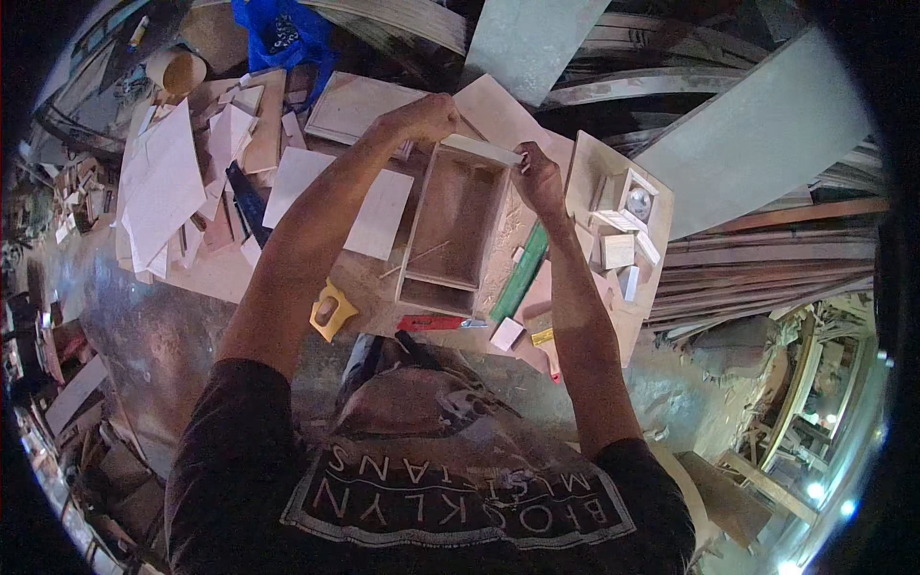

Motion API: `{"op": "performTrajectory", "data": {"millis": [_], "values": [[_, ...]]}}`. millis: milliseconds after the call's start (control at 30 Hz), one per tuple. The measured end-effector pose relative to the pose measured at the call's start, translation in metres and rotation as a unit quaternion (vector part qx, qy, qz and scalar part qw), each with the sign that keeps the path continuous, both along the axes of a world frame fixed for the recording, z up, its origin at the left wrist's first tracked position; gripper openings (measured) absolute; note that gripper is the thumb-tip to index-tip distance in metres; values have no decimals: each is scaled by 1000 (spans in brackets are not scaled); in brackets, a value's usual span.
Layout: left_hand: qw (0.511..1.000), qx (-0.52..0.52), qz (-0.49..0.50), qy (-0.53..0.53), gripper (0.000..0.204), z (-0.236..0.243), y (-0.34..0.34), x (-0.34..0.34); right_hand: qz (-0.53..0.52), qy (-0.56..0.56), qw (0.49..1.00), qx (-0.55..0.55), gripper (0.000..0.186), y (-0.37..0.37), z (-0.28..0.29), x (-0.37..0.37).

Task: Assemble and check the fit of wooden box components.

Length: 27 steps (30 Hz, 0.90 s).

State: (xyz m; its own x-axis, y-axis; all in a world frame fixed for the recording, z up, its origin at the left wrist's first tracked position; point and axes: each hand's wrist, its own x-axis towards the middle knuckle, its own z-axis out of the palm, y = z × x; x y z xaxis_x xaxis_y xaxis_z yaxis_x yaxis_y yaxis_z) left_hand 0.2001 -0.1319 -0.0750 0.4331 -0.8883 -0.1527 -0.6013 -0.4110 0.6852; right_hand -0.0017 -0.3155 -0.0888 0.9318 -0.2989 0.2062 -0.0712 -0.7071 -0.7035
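Observation:
An open wooden box (pixel 457 211) with thin sides and a divider near its close end lies on the workbench in front of me. Across its far end runs a pale wooden strip (pixel 482 149). My left hand (pixel 429 119) is closed at the strip's left end, and my right hand (pixel 540 180) pinches its right end. Whether the strip is fixed to the box or only resting on it, I cannot tell. Loose sticks (pixel 422 257) lie inside the box. Right of it is a green bar (pixel 520 273), under my right forearm's inner side.
A yellow tool handle (pixel 332 311) and a red-handled tool (pixel 431 323) lie along the bench's close edge. White boards (pixel 163 187) and offcuts pile up at the left. Small wooden blocks (pixel 618 251) stand at the right. A blue bag (pixel 283 38) sits beyond the bench, and large panels (pixel 767 125) lean at far right.

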Motion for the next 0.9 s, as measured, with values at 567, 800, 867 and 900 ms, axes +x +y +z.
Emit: {"op": "performTrajectory", "data": {"millis": [567,800,867,900], "values": [[999,-17,12,31,15,2,-2,5,-20,5,1000,-16,26,-3,7,5],[1000,-6,-12,2,14,21,-8,0,-28,-9,999,-14,25,-8,6,5],[1000,6,-6,22,15,23,-7,0,-14,-8,1000,7,24,-8,7,5],[999,19,2,41,17,23,-5,0,-15,-8,1000,6,24,-7,6,6]]}}
